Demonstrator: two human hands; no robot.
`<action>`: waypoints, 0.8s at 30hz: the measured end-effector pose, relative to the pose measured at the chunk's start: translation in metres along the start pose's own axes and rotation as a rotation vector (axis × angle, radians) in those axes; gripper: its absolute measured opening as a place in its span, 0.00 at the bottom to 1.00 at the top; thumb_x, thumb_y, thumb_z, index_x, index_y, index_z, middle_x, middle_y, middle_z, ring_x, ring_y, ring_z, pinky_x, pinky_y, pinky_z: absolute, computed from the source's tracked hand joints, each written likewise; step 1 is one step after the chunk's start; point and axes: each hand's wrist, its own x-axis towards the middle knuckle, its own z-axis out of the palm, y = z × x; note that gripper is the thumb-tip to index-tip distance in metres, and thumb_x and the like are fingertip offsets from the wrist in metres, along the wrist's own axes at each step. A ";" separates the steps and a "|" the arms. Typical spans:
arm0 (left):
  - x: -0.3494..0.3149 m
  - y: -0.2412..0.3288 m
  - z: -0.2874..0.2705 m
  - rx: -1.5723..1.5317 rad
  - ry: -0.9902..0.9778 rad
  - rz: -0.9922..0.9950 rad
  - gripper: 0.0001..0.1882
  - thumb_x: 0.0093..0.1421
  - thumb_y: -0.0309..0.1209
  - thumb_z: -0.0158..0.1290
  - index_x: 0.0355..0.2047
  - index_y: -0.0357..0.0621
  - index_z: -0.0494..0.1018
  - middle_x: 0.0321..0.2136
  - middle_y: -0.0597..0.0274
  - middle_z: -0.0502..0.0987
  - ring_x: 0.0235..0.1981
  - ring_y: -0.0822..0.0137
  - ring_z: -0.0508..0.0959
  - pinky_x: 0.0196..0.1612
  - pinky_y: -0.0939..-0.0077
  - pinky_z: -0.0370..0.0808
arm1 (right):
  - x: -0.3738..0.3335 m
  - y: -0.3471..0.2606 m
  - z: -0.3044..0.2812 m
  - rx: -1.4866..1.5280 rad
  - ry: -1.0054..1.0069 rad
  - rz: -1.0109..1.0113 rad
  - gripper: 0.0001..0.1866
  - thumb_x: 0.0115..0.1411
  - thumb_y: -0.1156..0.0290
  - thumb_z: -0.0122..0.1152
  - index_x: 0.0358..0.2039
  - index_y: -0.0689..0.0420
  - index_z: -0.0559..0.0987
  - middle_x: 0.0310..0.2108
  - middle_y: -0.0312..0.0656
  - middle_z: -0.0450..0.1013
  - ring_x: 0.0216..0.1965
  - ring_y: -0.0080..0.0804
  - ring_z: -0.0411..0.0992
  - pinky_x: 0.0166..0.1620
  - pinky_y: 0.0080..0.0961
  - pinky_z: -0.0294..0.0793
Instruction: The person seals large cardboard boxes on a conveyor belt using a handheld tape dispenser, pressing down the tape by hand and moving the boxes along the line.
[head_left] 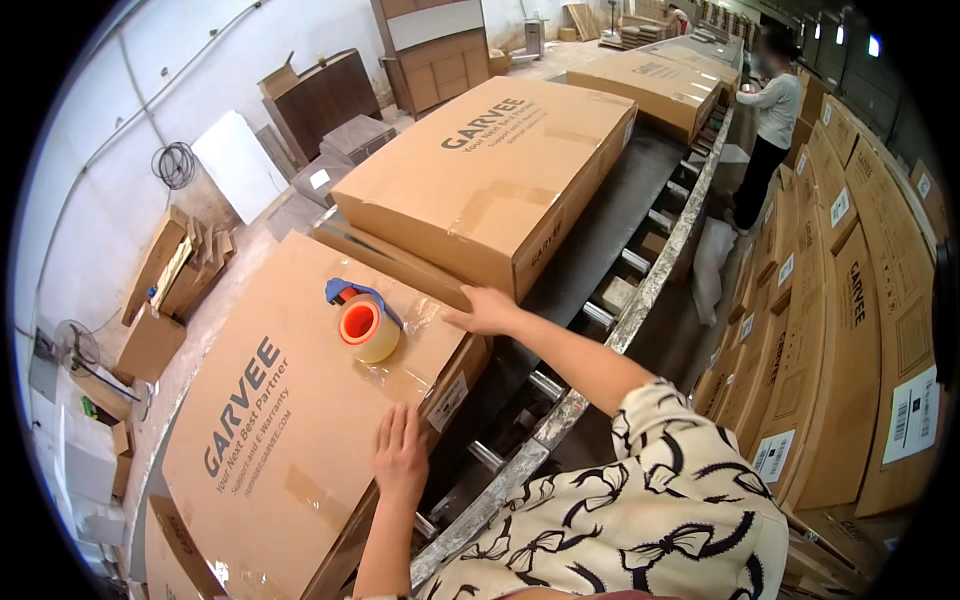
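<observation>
A large brown cardboard box (pixel 230 400) lies flat in front of me on the conveyor line. On its top, near the far right corner, rests a blue tape dispenser (pixel 340 291) with a wide roll of clear tape (pixel 378 345) on a red-orange core. My left hand (pixel 400 455) is laid on the box's right edge, fingers stretched out and holding nothing. Beside the far corner, my right hand (pixel 487 311) touches the box with its fingers extended. Strips of clear tape show on the box near both hands. A second large box (pixel 490 170) sits just beyond.
Metal rollers (pixel 545 385) and a worn rail (pixel 640 300) run along the right. More flat boxes (pixel 650 85) lie farther up the line, where a person (pixel 775 110) stands. Upright cartons (pixel 840 330) are stacked at right. A fan (pixel 85 345) and scrap cardboard (pixel 185 265) are at left.
</observation>
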 end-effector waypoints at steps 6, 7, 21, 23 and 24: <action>-0.102 -0.045 -0.057 0.008 -0.002 -0.351 0.34 0.43 0.40 0.67 0.49 0.39 0.71 0.51 0.49 0.72 0.52 0.48 0.71 0.55 0.57 0.66 | -0.028 -0.012 0.045 0.246 0.278 0.125 0.22 0.59 0.55 0.54 0.44 0.60 0.78 0.40 0.56 0.75 0.45 0.52 0.73 0.48 0.38 0.71; -0.107 -0.049 -0.065 0.048 0.030 -0.363 0.35 0.41 0.44 0.67 0.48 0.39 0.71 0.50 0.49 0.73 0.49 0.48 0.73 0.52 0.55 0.68 | -0.028 -0.017 0.039 0.267 0.293 0.114 0.22 0.59 0.55 0.54 0.44 0.61 0.78 0.39 0.56 0.75 0.44 0.53 0.73 0.48 0.39 0.72; -0.103 -0.049 -0.069 0.233 0.073 -0.362 0.43 0.44 0.58 0.63 0.52 0.41 0.68 0.50 0.50 0.71 0.52 0.47 0.69 0.55 0.53 0.64 | -0.007 0.044 -0.138 -0.049 0.276 -0.069 0.14 0.58 0.60 0.55 0.27 0.59 0.78 0.29 0.50 0.75 0.33 0.45 0.74 0.38 0.37 0.74; -0.099 -0.044 -0.065 0.238 0.048 -0.416 0.43 0.43 0.59 0.62 0.51 0.41 0.69 0.50 0.50 0.71 0.52 0.47 0.69 0.54 0.53 0.65 | 0.037 0.102 -0.221 -0.070 0.395 0.188 0.14 0.58 0.62 0.53 0.39 0.59 0.73 0.33 0.54 0.74 0.32 0.47 0.74 0.38 0.38 0.74; -0.097 -0.043 -0.064 0.249 0.031 -0.421 0.43 0.43 0.60 0.62 0.51 0.41 0.69 0.50 0.50 0.71 0.52 0.47 0.69 0.54 0.52 0.64 | 0.052 0.102 -0.269 0.097 0.371 0.436 0.22 0.59 0.63 0.54 0.52 0.56 0.70 0.39 0.53 0.75 0.38 0.48 0.75 0.44 0.38 0.75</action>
